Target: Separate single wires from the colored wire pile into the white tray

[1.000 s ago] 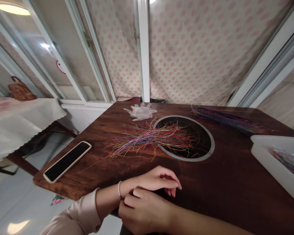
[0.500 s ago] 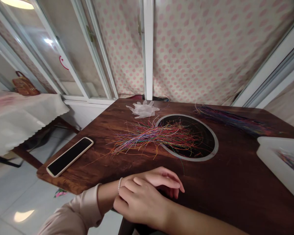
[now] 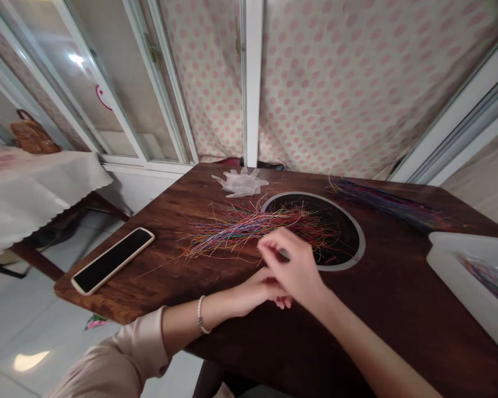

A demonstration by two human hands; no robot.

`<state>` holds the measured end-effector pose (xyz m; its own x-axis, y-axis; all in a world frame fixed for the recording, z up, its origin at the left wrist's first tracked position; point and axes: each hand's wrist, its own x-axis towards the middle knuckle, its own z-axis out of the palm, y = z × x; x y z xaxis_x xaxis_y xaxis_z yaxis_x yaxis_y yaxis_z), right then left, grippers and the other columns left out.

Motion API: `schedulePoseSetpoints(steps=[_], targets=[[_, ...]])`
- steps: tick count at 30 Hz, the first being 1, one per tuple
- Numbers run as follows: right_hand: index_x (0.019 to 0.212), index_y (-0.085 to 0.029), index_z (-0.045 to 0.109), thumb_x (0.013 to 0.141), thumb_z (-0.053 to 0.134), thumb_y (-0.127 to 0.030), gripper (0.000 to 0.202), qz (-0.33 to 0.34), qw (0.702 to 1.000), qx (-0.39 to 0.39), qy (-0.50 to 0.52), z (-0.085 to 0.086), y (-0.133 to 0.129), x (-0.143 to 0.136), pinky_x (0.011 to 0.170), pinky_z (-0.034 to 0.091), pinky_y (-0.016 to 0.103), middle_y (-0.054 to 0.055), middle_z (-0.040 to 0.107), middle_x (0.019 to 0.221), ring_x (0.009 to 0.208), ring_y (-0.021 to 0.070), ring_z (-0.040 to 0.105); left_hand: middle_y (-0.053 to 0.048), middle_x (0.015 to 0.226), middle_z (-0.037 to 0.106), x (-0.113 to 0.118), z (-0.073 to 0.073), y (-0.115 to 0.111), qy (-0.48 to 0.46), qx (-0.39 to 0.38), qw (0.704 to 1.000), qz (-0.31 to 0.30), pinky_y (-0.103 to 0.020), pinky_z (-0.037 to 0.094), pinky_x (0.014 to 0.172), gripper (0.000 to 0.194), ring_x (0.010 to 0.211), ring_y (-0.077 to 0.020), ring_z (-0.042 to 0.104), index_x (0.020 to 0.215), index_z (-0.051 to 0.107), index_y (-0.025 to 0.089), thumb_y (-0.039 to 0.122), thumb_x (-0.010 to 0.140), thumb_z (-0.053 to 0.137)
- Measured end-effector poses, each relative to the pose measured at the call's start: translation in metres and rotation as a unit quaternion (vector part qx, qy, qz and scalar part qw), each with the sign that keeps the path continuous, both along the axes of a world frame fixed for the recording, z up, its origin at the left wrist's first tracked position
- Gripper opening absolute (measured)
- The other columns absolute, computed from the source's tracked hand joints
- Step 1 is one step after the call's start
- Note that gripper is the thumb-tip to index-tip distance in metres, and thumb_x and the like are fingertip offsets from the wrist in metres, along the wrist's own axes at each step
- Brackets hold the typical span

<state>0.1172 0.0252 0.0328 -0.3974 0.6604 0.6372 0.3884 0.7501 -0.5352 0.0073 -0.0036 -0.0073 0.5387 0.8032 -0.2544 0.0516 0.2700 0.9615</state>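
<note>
I am holding my two hands together just in front of me, my right hand [image 3: 296,262] hanging over my left hand [image 3: 255,290]; I cannot tell whether they are touching. My right thumb and fingertips are curling close to each other, but I am not seeing clearly whether they are meeting or pinching anything, and my left fingers are mostly hiding beneath. Counting from my right hand, with twelve pointing away from me, the loose coloured strands [image 3: 232,232] are lying at eleven o'clock on the surface [image 3: 398,287], partly crossing the round dark inset [image 3: 361,246] at one. A clear glove [image 3: 241,183] is lying beyond them, a darker bundle [image 3: 390,203] is resting at two, a white container [image 3: 452,271] is sitting at three, and a phone [image 3: 113,260] is lying at nine. I seem to be doing fine fingerwork right beside the strands; picking one out would be calling for parting my hands and pinching a free end lightly, since the crossing strands could be snagging.
</note>
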Motion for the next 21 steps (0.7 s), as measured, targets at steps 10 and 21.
schedulePoseSetpoints(steps=[10, 21], targets=[[0.073, -0.017, 0.071, 0.067, 0.067, -0.012, 0.009, -0.045, 0.975, -0.217, 0.031, -0.041, 0.074, 0.012, 0.068, 0.058, 0.034, 0.007, 0.074, 0.074, 0.068, 0.02, 0.071, 0.001, 0.061, 0.058, -0.003, 0.0, -0.003, -0.04, 0.037, 0.998, -0.03, -0.021, 0.043, 0.058, 0.032, 0.056, -0.0076, 0.054, 0.08, 0.067, 0.012, 0.044, 0.077, 0.065], [0.063, -0.019, 0.062, 0.074, 0.052, -0.013, 0.016, -0.058, 0.986, -0.159, 0.001, -0.046, 0.073, 0.027, 0.07, 0.049, 0.031, 0.003, 0.068, 0.068, 0.067, 0.0177, 0.063, 0.001, 0.06, 0.058, -0.002, 0.005, -0.005, -0.037, 0.041, 0.998, -0.036, -0.021, 0.043, 0.057, 0.038, 0.056, -0.0079, 0.054, 0.078, 0.066, 0.012, 0.05, 0.075, 0.065]])
